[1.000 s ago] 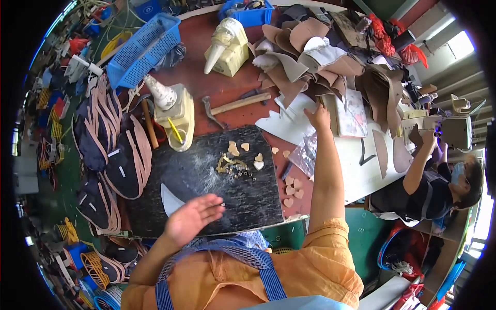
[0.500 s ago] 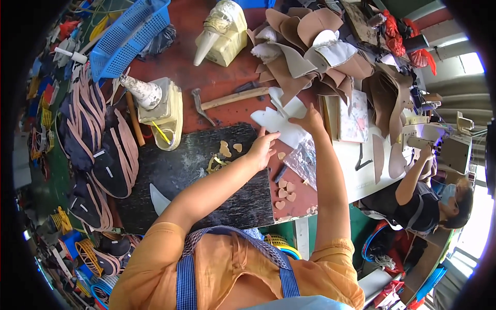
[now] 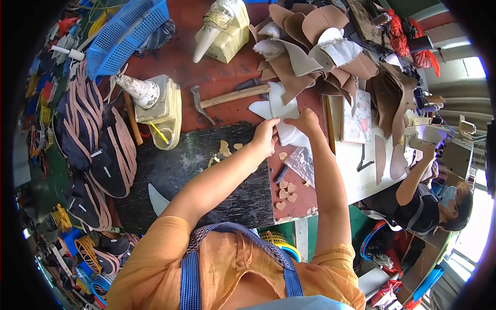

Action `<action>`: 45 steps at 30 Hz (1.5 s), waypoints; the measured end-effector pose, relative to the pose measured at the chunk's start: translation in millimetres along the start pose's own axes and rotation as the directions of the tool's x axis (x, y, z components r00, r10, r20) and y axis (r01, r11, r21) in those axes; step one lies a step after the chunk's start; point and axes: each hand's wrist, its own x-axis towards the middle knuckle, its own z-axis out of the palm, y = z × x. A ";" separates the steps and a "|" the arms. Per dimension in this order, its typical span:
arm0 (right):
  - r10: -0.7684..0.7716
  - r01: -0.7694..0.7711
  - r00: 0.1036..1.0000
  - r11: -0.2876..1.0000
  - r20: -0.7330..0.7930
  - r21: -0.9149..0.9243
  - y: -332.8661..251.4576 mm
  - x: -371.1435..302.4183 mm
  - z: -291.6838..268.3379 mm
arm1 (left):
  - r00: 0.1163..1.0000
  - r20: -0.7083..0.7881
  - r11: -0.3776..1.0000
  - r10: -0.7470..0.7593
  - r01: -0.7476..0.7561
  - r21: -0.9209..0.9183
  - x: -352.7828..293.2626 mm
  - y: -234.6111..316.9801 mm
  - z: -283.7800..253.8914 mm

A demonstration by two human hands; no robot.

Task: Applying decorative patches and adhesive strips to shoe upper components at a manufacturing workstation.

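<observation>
Several thin white cut-out pieces (image 3: 283,107), some pointed, lie overlapped on the red worktop beyond my hands. My left hand (image 3: 266,138) is at their near left edge, thumb and fingers closed on the edge of a white piece; some of its fingers are hidden. Over the right side of the pieces, my right hand (image 3: 307,122) has its thumb stretched toward the left hand and apart from its fingers. A hammer (image 3: 235,96) lies just beyond, its wooden handle reaching to the white pieces. Nearer me are a clear plastic bag (image 3: 300,164) and several small tan hearts (image 3: 283,194).
A black board (image 3: 206,178) covers the near left worktop. Two cream blocks, one with a cone (image 3: 139,92) and one with a spout (image 3: 206,42), stand farther back. Brown cut pieces (image 3: 310,57) pile up at far right. Another person (image 3: 429,199) sits at a sewing machine, right.
My left hand has shifted slightly right and away from me, closer to my right hand. My right hand has moved slightly nearer and left. The white pieces have shifted and overlap differently.
</observation>
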 end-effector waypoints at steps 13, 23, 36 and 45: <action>0.105 -0.103 0.993 0.993 -0.046 0.061 -13.0 -1.5 -1.3 | 0.990 0.139 1.000 -0.007 0.008 -0.010 4.7 3.7 -10.9; -0.083 0.098 0.995 0.787 -0.054 0.609 -22.2 -13.9 -26.3 | 0.978 0.209 0.987 0.008 -0.041 0.158 5.1 11.1 -24.0; -0.217 0.246 0.897 0.969 -0.386 0.027 41.4 -44.7 -6.9 | 0.850 0.487 0.846 0.203 -0.402 0.349 21.7 15.8 -19.2; -0.245 0.270 0.618 0.959 -0.747 -0.091 17.7 -73.1 -14.7 | 0.734 0.576 0.651 0.360 -0.640 0.408 2.1 -11.8 3.7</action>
